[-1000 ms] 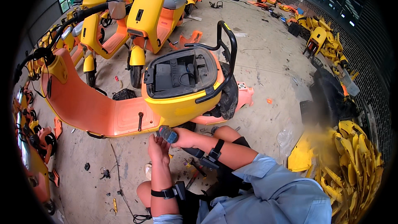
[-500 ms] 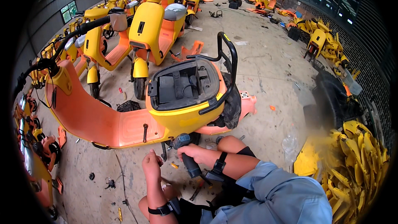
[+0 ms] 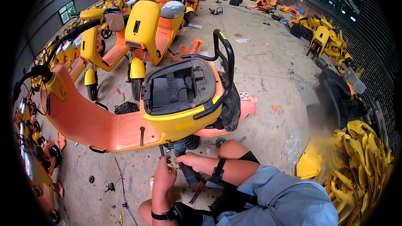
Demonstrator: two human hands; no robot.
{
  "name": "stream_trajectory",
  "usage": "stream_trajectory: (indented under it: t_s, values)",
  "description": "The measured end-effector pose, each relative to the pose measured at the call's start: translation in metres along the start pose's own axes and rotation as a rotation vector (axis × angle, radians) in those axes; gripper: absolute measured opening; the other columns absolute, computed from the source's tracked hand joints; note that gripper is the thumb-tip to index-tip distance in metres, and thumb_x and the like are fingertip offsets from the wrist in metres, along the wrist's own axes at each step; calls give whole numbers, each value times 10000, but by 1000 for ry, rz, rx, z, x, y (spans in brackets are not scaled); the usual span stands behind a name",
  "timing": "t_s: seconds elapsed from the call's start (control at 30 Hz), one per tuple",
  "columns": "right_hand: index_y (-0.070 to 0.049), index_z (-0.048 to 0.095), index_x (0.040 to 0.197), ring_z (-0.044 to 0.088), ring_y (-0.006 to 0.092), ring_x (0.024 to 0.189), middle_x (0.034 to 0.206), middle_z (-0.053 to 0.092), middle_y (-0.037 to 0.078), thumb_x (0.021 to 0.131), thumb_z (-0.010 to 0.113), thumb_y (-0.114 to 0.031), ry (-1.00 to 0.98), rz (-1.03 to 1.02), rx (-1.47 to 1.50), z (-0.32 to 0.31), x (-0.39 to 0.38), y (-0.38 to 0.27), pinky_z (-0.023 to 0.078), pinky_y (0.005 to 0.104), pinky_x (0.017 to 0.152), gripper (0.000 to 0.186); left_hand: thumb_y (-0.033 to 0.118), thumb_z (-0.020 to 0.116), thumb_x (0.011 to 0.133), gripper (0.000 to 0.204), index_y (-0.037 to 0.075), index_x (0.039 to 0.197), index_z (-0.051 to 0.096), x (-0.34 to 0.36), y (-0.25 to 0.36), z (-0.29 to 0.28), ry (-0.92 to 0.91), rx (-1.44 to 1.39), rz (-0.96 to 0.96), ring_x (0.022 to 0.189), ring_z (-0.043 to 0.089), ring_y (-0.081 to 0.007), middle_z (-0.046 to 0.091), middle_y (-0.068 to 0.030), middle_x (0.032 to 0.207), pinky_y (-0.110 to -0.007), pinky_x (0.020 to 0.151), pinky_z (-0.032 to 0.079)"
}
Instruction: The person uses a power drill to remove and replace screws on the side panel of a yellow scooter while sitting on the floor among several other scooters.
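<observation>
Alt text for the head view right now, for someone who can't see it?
A person's right hand grips a blue-and-black power tool beside an orange-and-yellow scooter, with the left hand close by. A dark, wrench-like tool rests on its flat orange footboard; more scooters stand behind.

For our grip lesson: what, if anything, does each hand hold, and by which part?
The right hand holds a power tool by its handle; whether the left hand holds anything cannot be told.
</observation>
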State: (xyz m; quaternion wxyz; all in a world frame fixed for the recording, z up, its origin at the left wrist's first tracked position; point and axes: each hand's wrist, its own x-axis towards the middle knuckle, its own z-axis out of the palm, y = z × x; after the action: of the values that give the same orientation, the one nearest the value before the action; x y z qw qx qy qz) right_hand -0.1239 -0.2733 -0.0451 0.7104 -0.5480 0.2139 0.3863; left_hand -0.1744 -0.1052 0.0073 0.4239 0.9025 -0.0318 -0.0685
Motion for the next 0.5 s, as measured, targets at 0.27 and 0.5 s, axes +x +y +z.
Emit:
stream_trajectory:
  t_s: [0.27, 0.5]
  values:
    - [18, 683, 1031, 608, 204, 711, 857, 638, 105, 853, 722, -214, -53, -11, -1, -5, -3, 5, 483, 349, 588, 295, 119, 675, 843, 409, 16, 1226, 573, 5, 5, 16, -235, 131, 38, 1000, 695, -361, 688, -207, 1132, -422, 847, 553]
    - [4, 675, 1011, 606, 190, 709, 854, 620, 100, 844, 709, -237, -39, 18, -44, -11, -15, 0, 488, 344, 585, 296, 187, 667, 858, 302, 37, 1119, 650, 3, 10, 13, -176, 295, -40, 991, 692, -374, 708, -198, 1107, -445, 849, 549]
